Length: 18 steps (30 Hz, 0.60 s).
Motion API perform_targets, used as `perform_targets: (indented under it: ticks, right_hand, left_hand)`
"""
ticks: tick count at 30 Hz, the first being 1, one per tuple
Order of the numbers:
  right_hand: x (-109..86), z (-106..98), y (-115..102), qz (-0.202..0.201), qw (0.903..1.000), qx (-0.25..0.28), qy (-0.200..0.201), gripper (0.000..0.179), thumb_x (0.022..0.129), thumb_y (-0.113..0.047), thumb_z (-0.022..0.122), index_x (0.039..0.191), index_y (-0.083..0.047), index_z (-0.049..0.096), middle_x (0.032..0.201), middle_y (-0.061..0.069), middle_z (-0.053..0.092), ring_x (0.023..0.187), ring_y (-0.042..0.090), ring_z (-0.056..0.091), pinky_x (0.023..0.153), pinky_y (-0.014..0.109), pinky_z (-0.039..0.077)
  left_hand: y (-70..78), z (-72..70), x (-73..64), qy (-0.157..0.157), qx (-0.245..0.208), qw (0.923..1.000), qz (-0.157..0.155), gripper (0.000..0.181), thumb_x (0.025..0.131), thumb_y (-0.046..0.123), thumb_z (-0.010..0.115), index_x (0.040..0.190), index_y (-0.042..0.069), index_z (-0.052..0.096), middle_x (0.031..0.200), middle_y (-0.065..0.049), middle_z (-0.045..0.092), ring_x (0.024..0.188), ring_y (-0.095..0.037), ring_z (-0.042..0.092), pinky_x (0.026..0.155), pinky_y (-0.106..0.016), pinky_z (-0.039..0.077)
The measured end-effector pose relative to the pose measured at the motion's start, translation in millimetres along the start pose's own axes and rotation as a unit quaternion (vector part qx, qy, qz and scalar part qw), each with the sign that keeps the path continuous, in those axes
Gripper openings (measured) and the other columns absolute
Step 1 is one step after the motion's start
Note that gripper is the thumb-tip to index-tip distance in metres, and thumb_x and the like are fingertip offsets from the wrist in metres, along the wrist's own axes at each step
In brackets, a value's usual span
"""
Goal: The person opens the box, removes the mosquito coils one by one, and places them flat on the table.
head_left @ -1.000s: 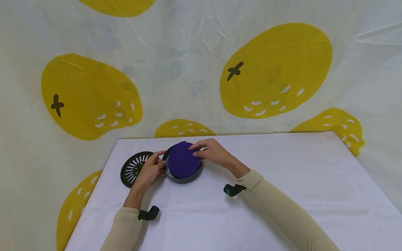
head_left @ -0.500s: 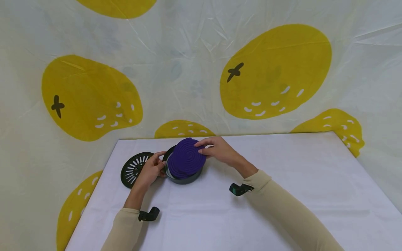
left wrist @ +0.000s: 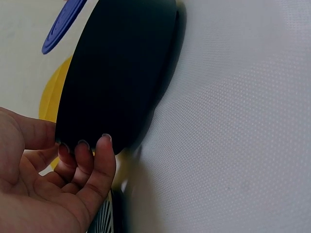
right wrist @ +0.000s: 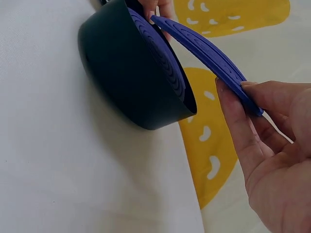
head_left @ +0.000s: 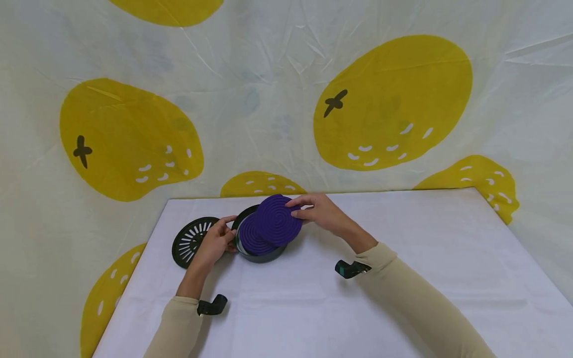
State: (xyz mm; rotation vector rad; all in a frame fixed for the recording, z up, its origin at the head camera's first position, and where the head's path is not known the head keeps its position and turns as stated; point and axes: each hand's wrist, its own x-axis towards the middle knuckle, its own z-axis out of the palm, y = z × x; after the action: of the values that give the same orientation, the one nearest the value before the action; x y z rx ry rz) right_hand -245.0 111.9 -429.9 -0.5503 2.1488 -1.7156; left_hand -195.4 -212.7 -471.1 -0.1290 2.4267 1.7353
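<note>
My right hand pinches the right edge of a purple mosquito coil, a flat spiral disc. The coil is tilted and lifted above a round dark container; the right wrist view shows thumb and fingers on either side of its edge. Inside the container lies a second purple coil, partly covered by the raised one in the head view. My left hand grips the container's left side, its thumb at the rim and fingertips against the outer wall in the left wrist view.
A round black slotted lid lies on the table left of the container, partly behind my left hand. The white-covered table ends at the back against a curtain printed with yellow fruit.
My right hand has moved right and slightly up, lifting one purple coil off the other, so the lower coil now shows in the container. The left hand and container stay in place.
</note>
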Motion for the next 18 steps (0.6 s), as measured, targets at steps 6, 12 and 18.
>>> perform_targets:
  ticks: [6,12,18]
  right_hand:
    - [-4.5,-8,-3,0.006,1.0,-0.001,0.003,0.029,0.094,-0.012,0.072,0.123,-0.008,0.072,0.122,0.014,0.065,0.1,0.023,0.069,0.082,0.035,0.063]
    - [-7.7,-15,-3,0.005,1.0,-0.004,0.007,0.03,0.095,-0.013,0.072,0.125,-0.008,0.07,0.116,0.015,0.064,0.094,0.021,0.07,0.08,0.035,0.063]
    - [-11.7,-21,-1,0.01,0.9999,-0.004,0.011,0.03,0.095,-0.012,0.071,0.125,-0.009,0.07,0.115,0.016,0.065,0.094,0.022,0.069,0.08,0.036,0.063]
  left_hand:
    - [1.6,0.2,-0.7,0.0,0.003,1.0,0.001,0.046,0.102,0.003,0.056,0.147,0.006,0.05,0.086,-0.003,0.048,0.067,-0.017,0.059,0.061,-0.033,0.06]
    - [2.2,-0.4,-0.6,-0.002,0.005,1.0,0.0,0.046,0.102,0.003,0.056,0.147,0.006,0.05,0.087,-0.003,0.048,0.068,-0.018,0.06,0.062,-0.033,0.06]
    - [0.9,-0.2,-0.3,-0.003,-0.002,1.0,-0.003,0.047,0.102,0.003,0.056,0.148,0.008,0.049,0.087,-0.003,0.048,0.067,-0.019,0.06,0.063,-0.035,0.06]
